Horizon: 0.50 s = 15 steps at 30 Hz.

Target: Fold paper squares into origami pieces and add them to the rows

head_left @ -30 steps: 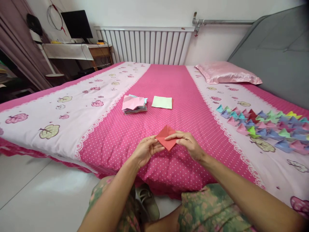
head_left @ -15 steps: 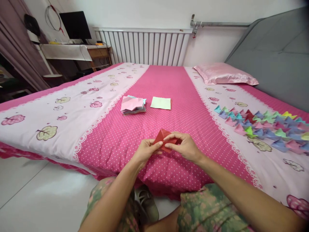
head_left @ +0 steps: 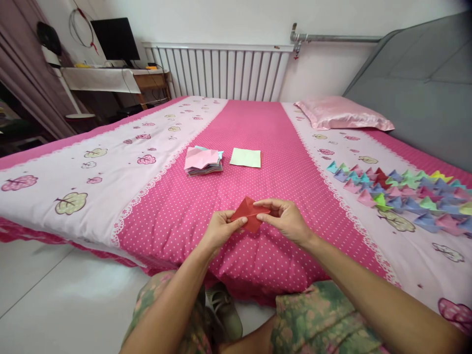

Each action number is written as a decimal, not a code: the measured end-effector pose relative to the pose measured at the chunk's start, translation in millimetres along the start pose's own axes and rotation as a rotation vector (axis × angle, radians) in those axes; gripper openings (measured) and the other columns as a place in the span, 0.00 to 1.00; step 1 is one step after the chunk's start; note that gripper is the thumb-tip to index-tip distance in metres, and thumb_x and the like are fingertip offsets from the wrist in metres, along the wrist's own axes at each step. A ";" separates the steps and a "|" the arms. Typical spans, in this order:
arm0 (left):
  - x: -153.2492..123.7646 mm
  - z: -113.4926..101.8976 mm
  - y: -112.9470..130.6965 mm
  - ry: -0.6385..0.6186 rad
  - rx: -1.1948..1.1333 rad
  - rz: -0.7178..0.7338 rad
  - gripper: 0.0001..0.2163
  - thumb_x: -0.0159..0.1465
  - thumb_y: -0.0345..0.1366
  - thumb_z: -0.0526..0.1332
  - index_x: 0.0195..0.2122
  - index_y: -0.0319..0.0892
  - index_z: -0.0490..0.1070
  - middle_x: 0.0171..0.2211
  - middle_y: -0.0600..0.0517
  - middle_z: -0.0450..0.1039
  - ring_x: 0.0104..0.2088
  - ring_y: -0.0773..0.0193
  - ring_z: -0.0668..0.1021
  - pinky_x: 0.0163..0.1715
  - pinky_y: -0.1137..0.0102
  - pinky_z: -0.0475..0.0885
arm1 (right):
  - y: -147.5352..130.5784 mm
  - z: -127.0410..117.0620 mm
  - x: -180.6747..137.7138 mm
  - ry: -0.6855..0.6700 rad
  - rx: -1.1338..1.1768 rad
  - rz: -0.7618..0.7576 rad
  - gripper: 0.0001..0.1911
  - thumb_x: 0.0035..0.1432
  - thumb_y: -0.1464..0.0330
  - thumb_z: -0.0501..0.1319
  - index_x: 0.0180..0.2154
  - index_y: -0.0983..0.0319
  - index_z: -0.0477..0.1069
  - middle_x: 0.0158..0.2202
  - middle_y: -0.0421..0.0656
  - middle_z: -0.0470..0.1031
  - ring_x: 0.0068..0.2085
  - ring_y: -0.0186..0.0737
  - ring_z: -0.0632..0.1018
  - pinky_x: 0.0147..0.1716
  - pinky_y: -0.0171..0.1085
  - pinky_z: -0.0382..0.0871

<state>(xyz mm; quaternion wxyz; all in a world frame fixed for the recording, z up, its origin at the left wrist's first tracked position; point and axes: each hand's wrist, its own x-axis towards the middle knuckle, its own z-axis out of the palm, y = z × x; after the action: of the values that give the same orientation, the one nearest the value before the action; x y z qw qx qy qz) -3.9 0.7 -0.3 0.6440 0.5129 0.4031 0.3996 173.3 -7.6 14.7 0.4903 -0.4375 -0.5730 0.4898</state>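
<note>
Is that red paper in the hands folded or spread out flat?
Folded: the pointed red paper piece shows a creased edge across its middle, between the left hand and right hand.

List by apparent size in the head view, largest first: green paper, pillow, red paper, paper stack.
1. Pillow
2. Paper stack
3. Red paper, green paper: too alike to rank, the red one partly covered and nearer.

Fingers hide parts of the red paper below centre; the right edge crops the folded paper shapes.
</note>
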 end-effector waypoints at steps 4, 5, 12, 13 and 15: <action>-0.1 4.2 -3.4 0.049 0.038 -0.002 0.15 0.46 0.41 0.67 0.31 0.34 0.76 0.24 0.48 0.75 0.22 0.69 0.72 0.23 0.75 0.63 | 2.0 4.6 -1.6 -0.027 -0.010 -0.003 0.15 0.41 0.72 0.65 0.36 0.61 0.73 0.38 0.43 0.77 0.39 0.39 0.77 0.41 0.39 0.71; 0.0 5.1 -3.9 0.058 0.052 -0.001 0.15 0.46 0.41 0.67 0.30 0.34 0.76 0.23 0.49 0.75 0.21 0.69 0.72 0.23 0.75 0.63 | 2.1 5.5 -2.0 -0.030 -0.026 -0.002 0.15 0.41 0.71 0.65 0.36 0.61 0.73 0.38 0.43 0.77 0.38 0.39 0.77 0.40 0.39 0.71; -0.2 7.5 -0.7 0.091 0.157 0.062 0.14 0.46 0.42 0.66 0.25 0.34 0.76 0.18 0.52 0.71 0.18 0.72 0.68 0.19 0.76 0.59 | -3.5 7.9 -3.4 0.009 -0.141 -0.017 0.13 0.42 0.70 0.65 0.35 0.62 0.74 0.35 0.44 0.77 0.37 0.40 0.77 0.37 0.39 0.71; -0.3 7.3 -0.2 0.092 0.163 0.064 0.14 0.46 0.42 0.66 0.25 0.34 0.76 0.18 0.52 0.71 0.18 0.72 0.68 0.19 0.76 0.59 | -4.2 7.9 -3.5 0.017 -0.145 -0.018 0.13 0.42 0.70 0.65 0.35 0.62 0.74 0.35 0.44 0.78 0.36 0.40 0.77 0.37 0.38 0.71; -0.4 7.0 0.4 0.094 0.168 0.055 0.13 0.46 0.42 0.66 0.25 0.34 0.76 0.18 0.51 0.72 0.18 0.70 0.69 0.19 0.75 0.60 | -5.1 7.4 -3.5 0.027 -0.138 -0.018 0.13 0.41 0.71 0.66 0.35 0.62 0.74 0.34 0.43 0.78 0.35 0.39 0.77 0.36 0.38 0.71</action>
<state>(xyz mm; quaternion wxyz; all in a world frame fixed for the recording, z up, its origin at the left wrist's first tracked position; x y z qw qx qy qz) 2.4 -2.0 1.2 0.5677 0.5568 0.4509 0.4055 166.4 -12.7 19.1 0.4709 -0.4716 -0.6025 0.4390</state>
